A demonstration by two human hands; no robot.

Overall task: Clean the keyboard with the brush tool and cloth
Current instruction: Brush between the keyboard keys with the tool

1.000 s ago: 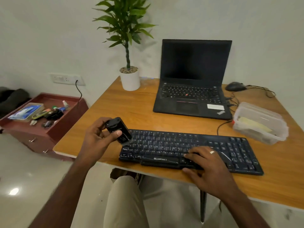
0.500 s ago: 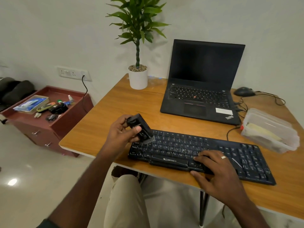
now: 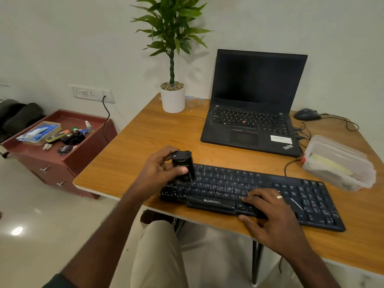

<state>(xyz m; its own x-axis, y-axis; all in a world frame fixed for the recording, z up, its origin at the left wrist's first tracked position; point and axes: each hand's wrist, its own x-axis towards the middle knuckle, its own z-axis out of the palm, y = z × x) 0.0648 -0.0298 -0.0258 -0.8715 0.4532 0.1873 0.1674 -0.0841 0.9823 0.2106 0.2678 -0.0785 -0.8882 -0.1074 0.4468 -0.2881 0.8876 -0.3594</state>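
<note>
A black keyboard point(image 3: 270, 192) lies along the front edge of the wooden desk point(image 3: 145, 146). My left hand point(image 3: 158, 171) grips a black brush tool point(image 3: 184, 166), held nearly upright with its lower end down on the keys at the keyboard's left end. My right hand point(image 3: 272, 213) rests flat on the keyboard's lower middle, fingers spread over the keys and thumb at the front edge. No cloth is plainly visible.
An open black laptop point(image 3: 255, 104) stands behind the keyboard. A clear lidded plastic box point(image 3: 340, 161) sits at the right, a mouse point(image 3: 306, 114) with cables behind it. A white potted plant point(image 3: 172, 96) is at the back. A red cabinet point(image 3: 62, 146) with small items stands left.
My left hand has tipped the brush tool from tilted to nearly upright and brought its end down onto the left keys. The right hand stays on the keyboard.
</note>
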